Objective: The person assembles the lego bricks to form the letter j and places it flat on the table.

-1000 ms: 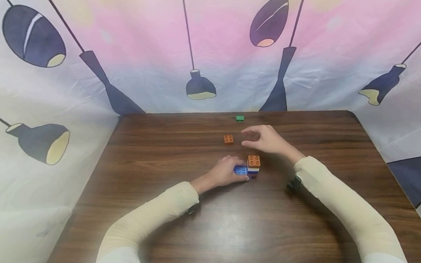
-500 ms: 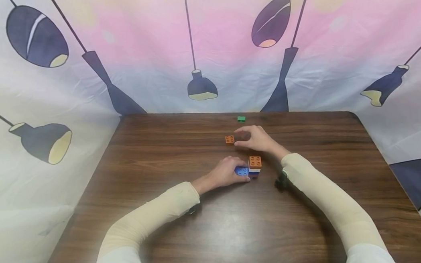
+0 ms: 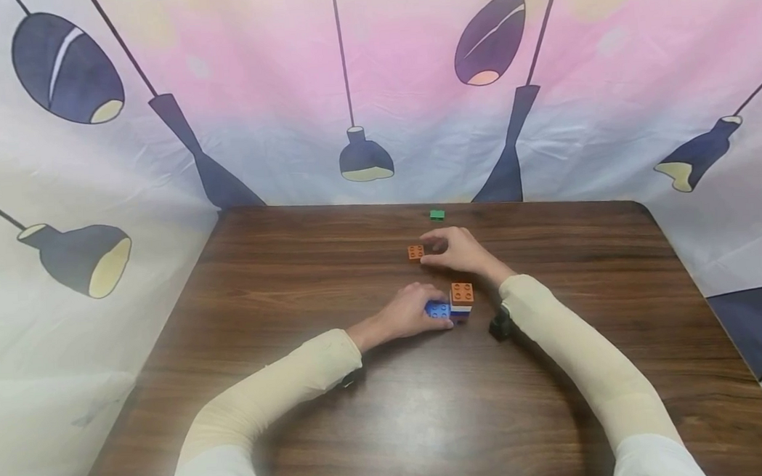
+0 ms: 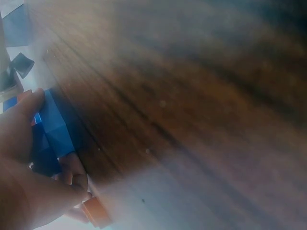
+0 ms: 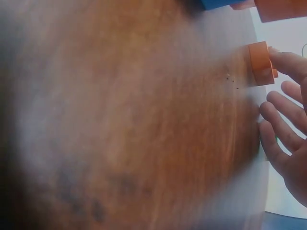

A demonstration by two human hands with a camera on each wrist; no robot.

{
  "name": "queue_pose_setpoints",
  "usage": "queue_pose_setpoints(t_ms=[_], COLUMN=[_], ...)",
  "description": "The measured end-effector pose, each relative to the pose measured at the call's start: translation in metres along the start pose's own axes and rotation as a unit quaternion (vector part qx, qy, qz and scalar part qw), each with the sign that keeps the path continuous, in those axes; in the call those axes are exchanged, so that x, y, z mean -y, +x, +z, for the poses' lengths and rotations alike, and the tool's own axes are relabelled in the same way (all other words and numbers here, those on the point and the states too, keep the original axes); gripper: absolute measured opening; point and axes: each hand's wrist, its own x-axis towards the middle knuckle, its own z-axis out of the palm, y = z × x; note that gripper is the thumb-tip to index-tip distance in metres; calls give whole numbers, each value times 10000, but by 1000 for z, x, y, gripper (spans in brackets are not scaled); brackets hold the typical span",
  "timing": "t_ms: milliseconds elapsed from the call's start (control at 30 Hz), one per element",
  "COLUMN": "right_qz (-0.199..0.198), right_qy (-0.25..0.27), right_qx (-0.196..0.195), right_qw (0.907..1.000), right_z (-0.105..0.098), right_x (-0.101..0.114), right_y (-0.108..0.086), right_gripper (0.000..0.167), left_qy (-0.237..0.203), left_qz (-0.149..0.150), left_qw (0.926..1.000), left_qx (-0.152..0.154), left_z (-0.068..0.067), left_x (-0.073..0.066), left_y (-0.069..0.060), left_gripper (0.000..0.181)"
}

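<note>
My left hand (image 3: 410, 310) grips a blue toy brick (image 3: 437, 310) on the table, thumb on the near side and fingers on the far side. Right against it stands a small stack of bricks with an orange brick on top (image 3: 461, 292), white and dark blue below. In the left wrist view the blue brick (image 4: 56, 129) lies between thumb and fingers. Behind the stack, my right hand (image 3: 458, 251) reaches with thumb and fingers parted toward a loose orange brick (image 3: 415, 253). Its fingertips are at the brick's right edge; contact cannot be told.
A green brick (image 3: 437, 215) lies near the back edge of the brown wooden table (image 3: 304, 272). Cloth printed with lamps (image 3: 268, 114) hangs around the table's back and sides.
My right hand has moved left to the loose orange brick, its forearm following. My left hand keeps its hold on the blue brick. The bricks have not visibly moved on the table.
</note>
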Motion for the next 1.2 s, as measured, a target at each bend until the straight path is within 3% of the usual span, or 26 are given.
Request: queue_pose_setpoints(t_ms=[333,633,867,1200], right_qz=[-21,-45,71,-143], right_qy=[-187,-311,-145,-106], right_qx=[107,2,-172,-357], right_qw=[9998,9995,9997,9992], right_z=[5,6,-2,-15], right_x=[1,2,-1,-1], right_y=[4,3,-3,-13], right_gripper=[53,43,40,45], left_qy=[-86,-39,-18,-37], left_qz=[-19,-5,21,22], left_qw=[10000,10000,10000,10000], left_qx=[8,33,3,-18], left_z=[1,1,1,1], left_x=[1,2,2,2], left_y=[-1,0,1,1], left_gripper=[50,51,50,52])
